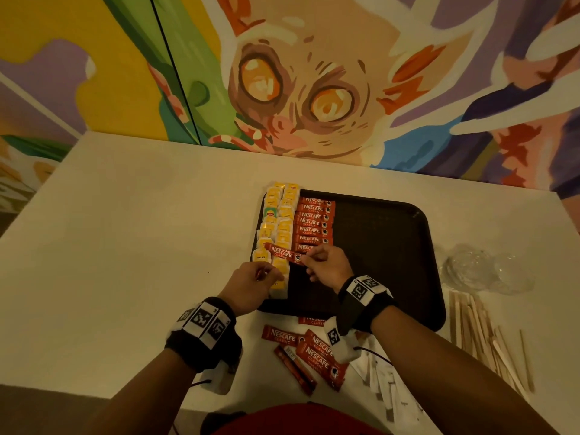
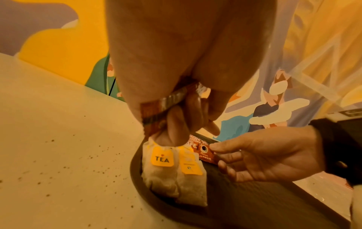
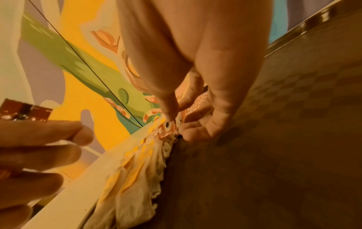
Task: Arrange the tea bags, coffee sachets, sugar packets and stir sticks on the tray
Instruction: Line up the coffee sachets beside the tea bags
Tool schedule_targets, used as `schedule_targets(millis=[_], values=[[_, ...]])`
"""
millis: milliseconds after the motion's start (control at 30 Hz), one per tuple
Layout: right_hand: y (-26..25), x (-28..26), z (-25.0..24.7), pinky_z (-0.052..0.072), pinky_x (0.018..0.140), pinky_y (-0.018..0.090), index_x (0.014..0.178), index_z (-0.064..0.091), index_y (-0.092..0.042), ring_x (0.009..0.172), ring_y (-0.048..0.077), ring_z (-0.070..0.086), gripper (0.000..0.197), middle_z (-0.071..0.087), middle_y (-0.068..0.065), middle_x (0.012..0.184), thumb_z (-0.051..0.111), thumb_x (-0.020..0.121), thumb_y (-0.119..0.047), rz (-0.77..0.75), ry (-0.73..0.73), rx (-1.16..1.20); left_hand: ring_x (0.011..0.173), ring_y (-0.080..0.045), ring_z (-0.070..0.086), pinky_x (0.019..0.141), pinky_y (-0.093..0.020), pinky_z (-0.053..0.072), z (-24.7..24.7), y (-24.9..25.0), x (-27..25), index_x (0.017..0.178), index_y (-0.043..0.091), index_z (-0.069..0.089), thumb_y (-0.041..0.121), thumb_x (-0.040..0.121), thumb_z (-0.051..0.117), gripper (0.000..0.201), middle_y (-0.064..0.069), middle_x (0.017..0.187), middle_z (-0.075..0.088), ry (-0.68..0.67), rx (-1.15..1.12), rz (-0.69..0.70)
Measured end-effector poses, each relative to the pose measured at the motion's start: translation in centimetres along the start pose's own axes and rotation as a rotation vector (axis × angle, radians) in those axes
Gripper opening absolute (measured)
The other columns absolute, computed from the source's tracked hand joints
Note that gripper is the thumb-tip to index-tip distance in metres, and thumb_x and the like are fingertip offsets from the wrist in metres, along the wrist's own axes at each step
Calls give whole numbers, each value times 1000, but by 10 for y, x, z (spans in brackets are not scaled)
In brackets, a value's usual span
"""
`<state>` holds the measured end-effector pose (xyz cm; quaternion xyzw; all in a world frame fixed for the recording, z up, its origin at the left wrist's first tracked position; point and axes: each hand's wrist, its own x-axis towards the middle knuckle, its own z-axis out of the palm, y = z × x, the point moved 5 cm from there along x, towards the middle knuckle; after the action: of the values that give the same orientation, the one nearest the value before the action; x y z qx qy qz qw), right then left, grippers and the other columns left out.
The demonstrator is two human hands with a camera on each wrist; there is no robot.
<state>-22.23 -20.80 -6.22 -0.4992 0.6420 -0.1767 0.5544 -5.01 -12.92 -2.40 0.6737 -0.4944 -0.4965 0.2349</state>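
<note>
Item: coffee sachet (image 1: 284, 253), red, pinched at its right end by the right hand (image 1: 326, 265); it lies slantwise, its left part over the tea bags (image 1: 277, 227), not yet in line.

Left hand (image 1: 252, 285): fingers curled round further sachets (image 2: 166, 102), poised over the near-left corner of the tray (image 1: 392, 240).

Tray contents: tea bags in two columns along the left edge; sachet column (image 1: 314, 222) just to their right, label up.

Off tray, on the counter (image 1: 141, 230): loose sachets (image 1: 310, 350) at the near edge; stir sticks (image 1: 480, 334) to the right; white packets (image 1: 383, 381), probably sugar, near right.

Risks, as judged:
- Swinging the sachet into line may drag the light tea bags beneath it and skew their columns.
- The far-left tea bags overhang the tray rim; a nudge could tip them onto the counter.
- The left hand's bundle may slip, the sachets being slick.
- The column nears the front edge; later sachets may need a second column.
</note>
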Motion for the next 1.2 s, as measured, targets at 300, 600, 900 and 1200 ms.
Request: schedule_targets(millis=[300, 600, 900, 1200], values=[[0, -19, -27, 57, 66, 28, 95, 61, -15, 77, 16, 65, 11, 68, 8, 102, 67, 90, -8, -64, 64, 206, 96, -19, 66, 82, -31, 55, -6, -3, 16, 104, 16, 63, 33, 95, 55, 21, -3, 104, 68, 106, -123, -57], [-1, -42, -49, 59, 76, 30, 109, 66, -9, 82, 15, 68, 19, 67, 10, 103, 57, 94, -1, -124, -63, 304, 79, -2, 62, 75, -23, 50, 6, 24, 32, 100, 15, 66, 27, 93, 61, 15, 5, 92, 68, 134, -189, -4], [15, -35, -51, 57, 76, 27, 106, 67, -3, 80, 15, 64, 15, 67, 11, 95, 63, 91, -3, -8, 6, 400, 65, 11, 63, 58, -2, 43, 21, 21, 37, 104, 2, 66, 19, 92, 63, 21, -3, 87, 72, 167, -201, -25], [34, -8, -55, 51, 61, 23, 101, 69, -16, 76, 11, 63, 11, 69, 4, 94, 68, 90, -19, 230, 204, 55, 86, -14, 65, 90, -35, 51, 12, -3, 38, 82, 19, 69, 27, 89, 66, 11, 5, 81, 70, 202, -116, -194]])
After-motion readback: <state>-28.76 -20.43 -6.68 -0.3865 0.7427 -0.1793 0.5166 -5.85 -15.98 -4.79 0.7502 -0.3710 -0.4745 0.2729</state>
